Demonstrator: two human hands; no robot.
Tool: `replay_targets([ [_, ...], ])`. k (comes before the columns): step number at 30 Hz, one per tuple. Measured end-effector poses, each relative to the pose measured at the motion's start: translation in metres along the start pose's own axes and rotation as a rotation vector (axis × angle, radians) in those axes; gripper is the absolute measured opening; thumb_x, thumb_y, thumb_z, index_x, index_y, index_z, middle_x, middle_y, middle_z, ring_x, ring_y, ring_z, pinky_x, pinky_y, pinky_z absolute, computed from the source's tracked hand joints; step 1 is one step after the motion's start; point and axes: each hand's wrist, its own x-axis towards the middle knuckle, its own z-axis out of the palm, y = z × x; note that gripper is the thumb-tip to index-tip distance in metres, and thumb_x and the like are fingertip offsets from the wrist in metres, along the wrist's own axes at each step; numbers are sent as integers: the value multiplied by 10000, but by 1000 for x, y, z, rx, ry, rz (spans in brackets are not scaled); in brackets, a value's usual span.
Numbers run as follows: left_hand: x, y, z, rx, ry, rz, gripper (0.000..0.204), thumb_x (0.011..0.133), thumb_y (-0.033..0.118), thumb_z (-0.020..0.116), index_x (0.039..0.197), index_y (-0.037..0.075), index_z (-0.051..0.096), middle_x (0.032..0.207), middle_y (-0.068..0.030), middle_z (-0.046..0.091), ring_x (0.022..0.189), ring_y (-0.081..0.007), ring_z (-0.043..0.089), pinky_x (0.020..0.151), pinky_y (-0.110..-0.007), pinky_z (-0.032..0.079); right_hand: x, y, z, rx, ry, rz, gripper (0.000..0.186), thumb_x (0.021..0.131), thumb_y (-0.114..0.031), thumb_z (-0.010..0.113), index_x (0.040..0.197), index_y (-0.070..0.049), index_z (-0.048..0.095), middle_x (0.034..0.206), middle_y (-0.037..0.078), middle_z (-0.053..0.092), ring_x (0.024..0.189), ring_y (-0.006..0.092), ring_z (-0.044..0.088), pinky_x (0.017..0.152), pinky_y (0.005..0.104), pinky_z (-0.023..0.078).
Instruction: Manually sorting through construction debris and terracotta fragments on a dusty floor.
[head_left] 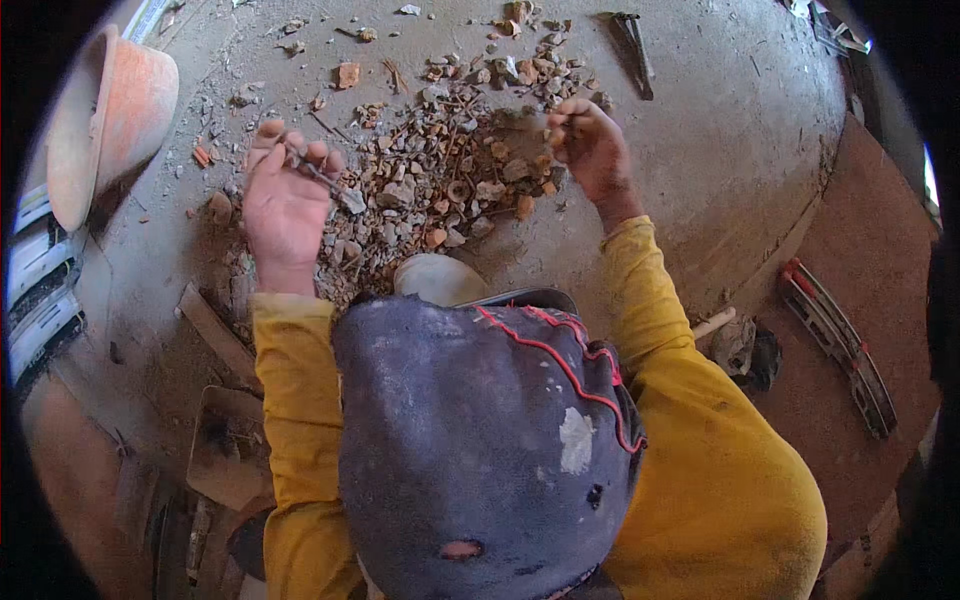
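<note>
Over the left part of a rubble pile, my left hand is raised palm up with its fingers curled. It grips a thin, dark, nail-like rod that slants out toward the stones. My right hand hovers by the pile's right edge, its thumb and fingertips pinched together. Whatever may be between those fingertips is too small and dark to name. Grey and orange stones, brick bits and thin rusty pieces make up the pile. Both forearms wear dusty yellow sleeves.
A dusty orange tub lies tipped at the upper left. Long dark metal pieces rest on the floor at the upper right. A wooden board and a shallow tray are at lower left. A curved-looking red-ended bar lies right.
</note>
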Motion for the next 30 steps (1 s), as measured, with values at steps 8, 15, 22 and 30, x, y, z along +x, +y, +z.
replay_targets([
  [8, 4, -43, -20, -448, 266, -398, 170, 982, 133, 507, 1122, 59, 569, 926, -65, 586, 699, -125, 523, 576, -246, 445, 10, 28, 27, -1585, 7, -423, 179, 779, -184, 699, 930, -88, 697, 922, 123, 689, 833, 331, 666, 734, 399, 524],
  [15, -1, -84, 7, 1114, 20, -17, 332, 838, 81, 598, 1168, 81, 561, 815, -40, 593, 689, -161, 571, 611, -307, 474, 7, 23, 37, -1683, 34, -388, 189, 798, -195, 683, 969, -116, 702, 887, 126, 691, 838, 335, 664, 745, 412, 526],
  [22, 17, -122, 30, 1924, -108, 164, 296, 805, 184, 671, 1079, 113, 588, 1082, -92, 595, 906, -346, 647, 742, -473, 526, 11, 31, 27, -1654, 19, -398, 174, 823, -162, 644, 988, -118, 680, 813, 113, 667, 719, 306, 643, 656, 388, 504],
  [30, 20, -99, 7, 2143, -194, 259, 235, 823, 91, 573, 1007, 189, 682, 996, -72, 581, 917, -299, 650, 705, -420, 544, 13, 26, 51, -1292, -8, -346, 185, 834, -146, 624, 1008, -150, 686, 624, 9, 487, 552, 94, 459, 527, 277, 413],
])
